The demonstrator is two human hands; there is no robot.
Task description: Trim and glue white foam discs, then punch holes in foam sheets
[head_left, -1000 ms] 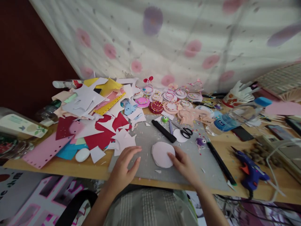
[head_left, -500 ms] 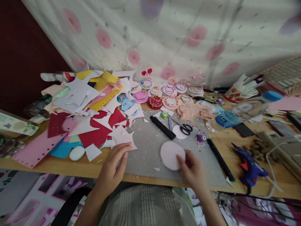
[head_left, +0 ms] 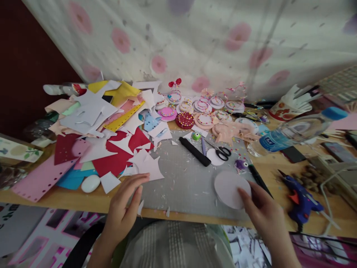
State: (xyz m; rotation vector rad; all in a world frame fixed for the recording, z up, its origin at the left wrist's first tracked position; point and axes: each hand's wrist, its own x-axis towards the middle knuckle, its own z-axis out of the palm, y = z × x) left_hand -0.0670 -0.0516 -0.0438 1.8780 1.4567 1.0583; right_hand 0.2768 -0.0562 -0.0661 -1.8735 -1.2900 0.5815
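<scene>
A pale pink paper disc (head_left: 229, 188) lies on the grey cutting mat (head_left: 184, 178) near its right edge. My right hand (head_left: 263, 212) rests its fingertips on the disc's lower right rim, fingers stretched out. My left hand (head_left: 122, 206) lies flat at the mat's left front corner, fingers together and extended, holding nothing, just below white paper offcuts (head_left: 146, 163).
A heap of coloured paper scraps (head_left: 97, 126) fills the left of the wooden table (head_left: 72, 201). Scissors (head_left: 220, 150), a black cutter (head_left: 194, 151), a black pen (head_left: 259, 179), decorated round pieces (head_left: 195, 111), a water bottle (head_left: 295, 132) and a blue glue gun (head_left: 299, 199) lie behind and right.
My right hand has slid the pink disc to the right across the mat. My left hand has drawn back toward the front left edge of the mat.
</scene>
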